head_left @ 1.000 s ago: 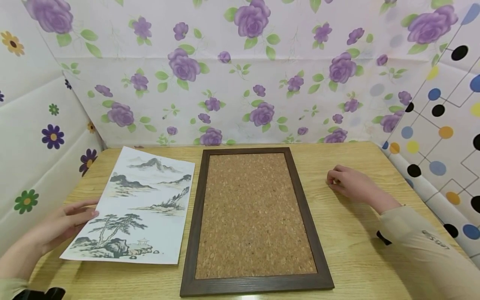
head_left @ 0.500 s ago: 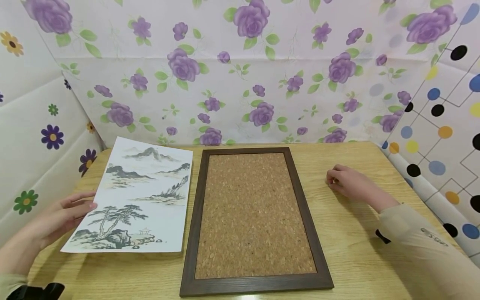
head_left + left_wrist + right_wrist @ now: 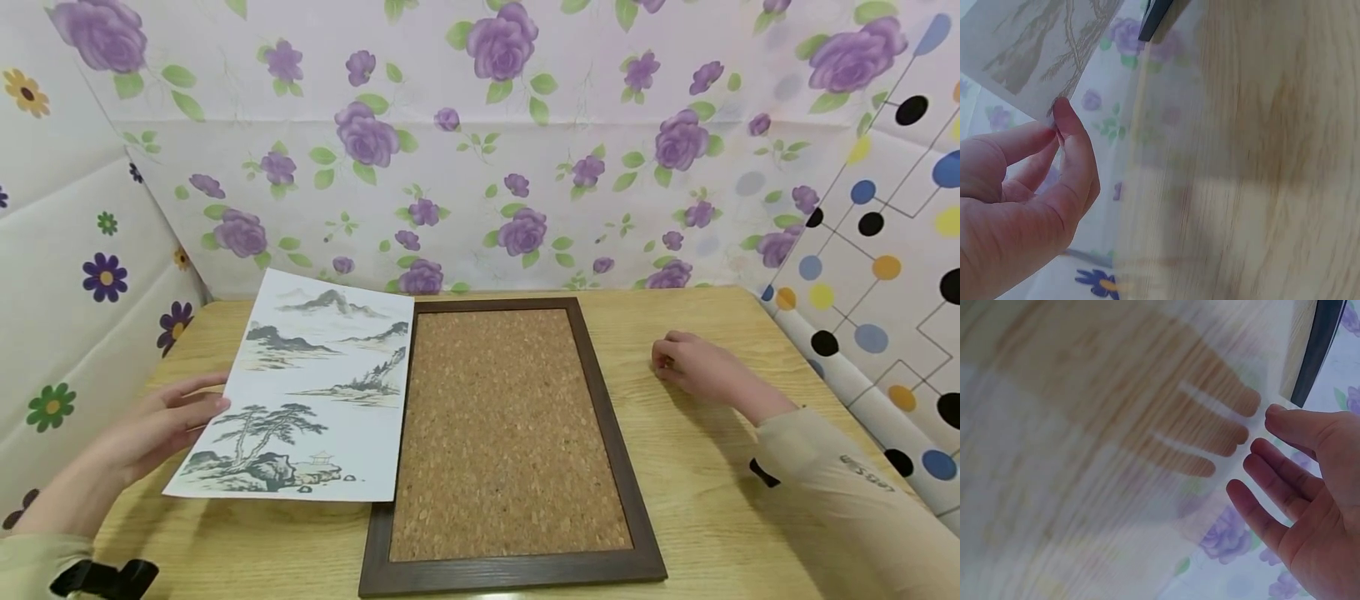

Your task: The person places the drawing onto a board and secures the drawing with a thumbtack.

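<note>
A white sheet of paper (image 3: 315, 387) printed with an ink landscape of mountains, pines and a small pavilion is on the left in the head view. My left hand (image 3: 161, 427) pinches its left edge between thumb and fingers. The sheet is tilted and raised off the table, its right edge overlapping a corkboard (image 3: 517, 433) in a dark brown wooden frame. Part of the frame's left bar is hidden behind the sheet. To the right of the board, my right hand (image 3: 697, 368) rests on the table with loosely curled fingers; the right wrist view shows nothing between them.
A light wood-grain table (image 3: 750, 500) carries the board. Behind it stands a wall covering (image 3: 450, 208) with purple roses. A dotted panel (image 3: 885, 308) closes the right side, and a flowered panel (image 3: 67, 250) the left.
My left hand has lifted the printed sheet, then moved it right so that it now overlaps the left side of the frame. My right hand has stayed in place.
</note>
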### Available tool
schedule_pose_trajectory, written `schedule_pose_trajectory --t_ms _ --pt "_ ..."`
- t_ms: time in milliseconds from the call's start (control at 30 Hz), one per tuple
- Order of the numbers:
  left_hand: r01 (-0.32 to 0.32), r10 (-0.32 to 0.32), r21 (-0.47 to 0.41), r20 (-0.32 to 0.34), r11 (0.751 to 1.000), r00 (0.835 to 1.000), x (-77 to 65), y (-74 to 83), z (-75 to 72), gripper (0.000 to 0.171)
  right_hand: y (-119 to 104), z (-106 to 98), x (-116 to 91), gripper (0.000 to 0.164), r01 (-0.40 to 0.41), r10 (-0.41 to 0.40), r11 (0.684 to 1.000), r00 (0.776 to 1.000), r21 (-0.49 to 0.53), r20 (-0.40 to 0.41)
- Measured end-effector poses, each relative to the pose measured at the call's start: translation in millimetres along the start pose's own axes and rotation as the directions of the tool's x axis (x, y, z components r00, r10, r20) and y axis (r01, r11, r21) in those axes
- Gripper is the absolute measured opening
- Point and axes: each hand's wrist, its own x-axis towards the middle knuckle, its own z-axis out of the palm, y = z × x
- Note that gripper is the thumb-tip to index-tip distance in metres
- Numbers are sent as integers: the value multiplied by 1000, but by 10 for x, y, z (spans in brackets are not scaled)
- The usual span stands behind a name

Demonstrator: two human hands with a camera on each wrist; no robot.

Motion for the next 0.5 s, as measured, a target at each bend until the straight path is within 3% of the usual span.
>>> schedule_pose_trajectory --t_ms 133,400,500 --pt "6 -6 15 0 1000 1000 46 20 79 38 -18 -15 4 12 6 -6 1000 1000 -5 -11" --pt "56 -50 139 -43 989 998 157 79 248 38 -28 -51 16 14 13 -13 1000 1000 -14 -17" --pt "58 -52 137 -44 989 998 206 89 313 40 -30 -59 25 13 7 -7 1000 1000 -3 -9"
